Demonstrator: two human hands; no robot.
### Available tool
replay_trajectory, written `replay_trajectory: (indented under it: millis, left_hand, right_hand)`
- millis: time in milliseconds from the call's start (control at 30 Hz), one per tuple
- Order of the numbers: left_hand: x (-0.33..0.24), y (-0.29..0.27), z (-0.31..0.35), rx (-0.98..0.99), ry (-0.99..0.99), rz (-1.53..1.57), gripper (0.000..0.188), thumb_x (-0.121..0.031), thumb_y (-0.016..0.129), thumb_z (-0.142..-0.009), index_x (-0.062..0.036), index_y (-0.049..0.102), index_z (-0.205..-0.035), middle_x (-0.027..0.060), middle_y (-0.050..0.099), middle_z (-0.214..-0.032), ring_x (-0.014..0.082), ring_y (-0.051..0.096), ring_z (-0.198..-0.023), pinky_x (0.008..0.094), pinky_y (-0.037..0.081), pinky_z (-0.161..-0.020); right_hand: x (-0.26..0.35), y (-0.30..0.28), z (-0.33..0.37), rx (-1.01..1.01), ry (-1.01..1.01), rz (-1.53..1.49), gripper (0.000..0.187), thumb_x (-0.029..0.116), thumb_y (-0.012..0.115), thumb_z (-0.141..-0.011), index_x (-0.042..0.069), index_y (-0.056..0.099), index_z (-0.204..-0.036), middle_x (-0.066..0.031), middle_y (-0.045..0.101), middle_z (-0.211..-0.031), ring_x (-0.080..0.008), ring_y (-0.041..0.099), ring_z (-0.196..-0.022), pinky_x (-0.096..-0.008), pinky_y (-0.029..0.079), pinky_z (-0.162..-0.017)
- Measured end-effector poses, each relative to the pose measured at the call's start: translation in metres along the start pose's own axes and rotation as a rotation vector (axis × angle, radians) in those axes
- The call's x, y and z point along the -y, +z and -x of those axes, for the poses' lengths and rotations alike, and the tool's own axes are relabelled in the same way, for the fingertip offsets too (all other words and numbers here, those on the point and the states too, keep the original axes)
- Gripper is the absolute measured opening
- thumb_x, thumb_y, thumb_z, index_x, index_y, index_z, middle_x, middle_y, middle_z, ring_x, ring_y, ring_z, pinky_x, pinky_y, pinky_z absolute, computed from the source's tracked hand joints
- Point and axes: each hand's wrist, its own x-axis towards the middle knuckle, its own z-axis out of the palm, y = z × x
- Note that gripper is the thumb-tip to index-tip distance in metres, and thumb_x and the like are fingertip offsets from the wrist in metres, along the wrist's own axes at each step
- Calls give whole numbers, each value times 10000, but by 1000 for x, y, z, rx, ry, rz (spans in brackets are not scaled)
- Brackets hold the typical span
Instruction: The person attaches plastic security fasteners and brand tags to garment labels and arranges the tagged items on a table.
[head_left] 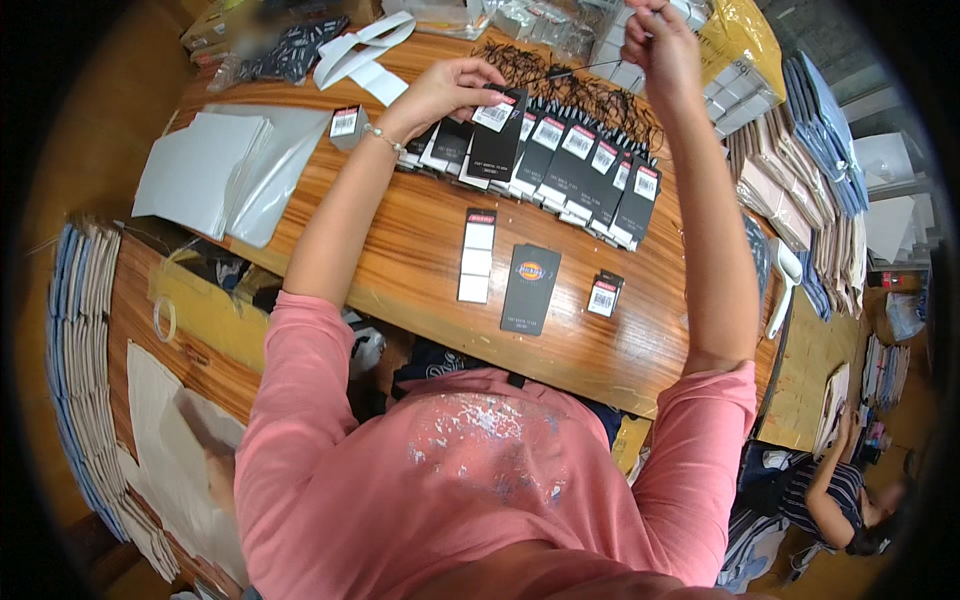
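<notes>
Black tags (545,170) bear white barcode labels (578,141) and small lettering (523,322).

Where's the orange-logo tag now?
Head view, centre: the dark tag lies on the wooden table, between a white-panelled strip (left) and a small barcode tag (right).

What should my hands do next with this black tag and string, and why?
I'd probably ease the right hand back toward the left hand, giving the black string some slack. It looks stretched nearly straight from the right fingers toward the top of the black tag in the left hand, so pulling farther would likely gain little.
</notes>
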Motion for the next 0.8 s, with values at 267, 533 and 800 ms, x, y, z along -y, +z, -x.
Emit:
replay_trajectory:
  millis: [267,533,800]
  left_hand:
    - [18,5,-26,-134,79,-671,209,-239,690,-684,-106,642,-837,6,582,-738,162,543,-706,296,436,-659]
    - [23,7,-18,-206,322,-918,344,-214,617,-719,-127,553,-1046,87,501,-1082,288,433,-1018,367,348,-902]
    - [3,8,28,-319,280,-749,595,-132,628,-713,-46,358,-1237,126,443,-1171,260,423,-1051,341,359,-903]
  right_hand:
    - [-64,-18,-50,-32,155,48,91,74,459,-841,90,498,-921,10,421,-540,-88,355,-395,-214,281,-378]
    - [-125,-24,-83,150,104,563,396,118,612,-762,43,471,-1124,-116,568,-995,-187,543,-939,-289,441,-792]
    - [-41,-43,1,250,-35,727,375,162,561,-816,10,481,-1149,-73,534,-1112,-174,502,-987,-284,406,-848]
